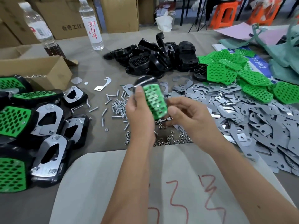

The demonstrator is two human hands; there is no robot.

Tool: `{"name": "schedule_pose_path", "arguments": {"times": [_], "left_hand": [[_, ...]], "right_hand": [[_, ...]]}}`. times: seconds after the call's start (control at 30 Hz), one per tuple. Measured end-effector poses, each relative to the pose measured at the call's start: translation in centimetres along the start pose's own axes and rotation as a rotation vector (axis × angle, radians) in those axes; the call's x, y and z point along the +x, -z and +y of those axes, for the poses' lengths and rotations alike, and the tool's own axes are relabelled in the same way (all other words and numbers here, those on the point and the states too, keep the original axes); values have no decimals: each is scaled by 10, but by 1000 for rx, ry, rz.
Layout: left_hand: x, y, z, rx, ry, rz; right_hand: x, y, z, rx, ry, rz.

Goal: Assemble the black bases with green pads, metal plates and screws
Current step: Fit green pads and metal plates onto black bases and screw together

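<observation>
My left hand grips a black base with a green perforated pad fitted on it, held tilted above the table. My right hand holds the lower right side of the same piece, thumb against the pad's edge. Loose screws lie just left of my hands and small nuts lie below them. A heap of bare black bases sits at the back centre. Green pads pile up at the right, and grey metal plates spread below them.
Finished assemblies are stacked at the left. An open cardboard box of screws stands behind them. Two plastic bottles stand at the back, in front of large cartons. A white sheet with red marks covers the near table.
</observation>
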State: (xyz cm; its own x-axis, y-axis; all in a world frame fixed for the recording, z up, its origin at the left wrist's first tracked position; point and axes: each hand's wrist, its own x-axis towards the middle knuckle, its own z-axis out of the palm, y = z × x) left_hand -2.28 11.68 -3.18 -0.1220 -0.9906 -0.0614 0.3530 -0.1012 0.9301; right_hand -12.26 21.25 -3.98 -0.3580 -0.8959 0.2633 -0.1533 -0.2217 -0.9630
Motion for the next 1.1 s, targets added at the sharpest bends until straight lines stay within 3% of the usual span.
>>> {"name": "schedule_pose_path", "arguments": {"times": [0.07,0.17,0.27,0.4,0.47,0.6,0.7,0.83,0.97,1.1], "left_hand": [[17,18,9,82,-128,161],[37,47,22,134,-304,326],[48,65,27,150,-358,383],[49,68,24,195,-328,361],[46,64,20,204,-289,312],[32,42,12,70,58,-14],[19,29,1,150,69,-251],[4,17,-10,293,-69,-407],[2,18,-9,307,-48,-470],[0,18,-8,370,-89,-461]], "right_hand": [[7,-7,-1,-339,91,4],[20,-28,-4,-834,215,-308],[33,-49,-6,-1011,193,-494],[41,-54,-9,-1075,163,-529],[37,-50,-9,-1028,137,-455],[17,-18,-4,-517,72,62],[6,7,0,-251,55,272],[0,20,10,-74,18,322],[3,26,8,40,-8,369],[1,21,6,-69,31,452]]}}
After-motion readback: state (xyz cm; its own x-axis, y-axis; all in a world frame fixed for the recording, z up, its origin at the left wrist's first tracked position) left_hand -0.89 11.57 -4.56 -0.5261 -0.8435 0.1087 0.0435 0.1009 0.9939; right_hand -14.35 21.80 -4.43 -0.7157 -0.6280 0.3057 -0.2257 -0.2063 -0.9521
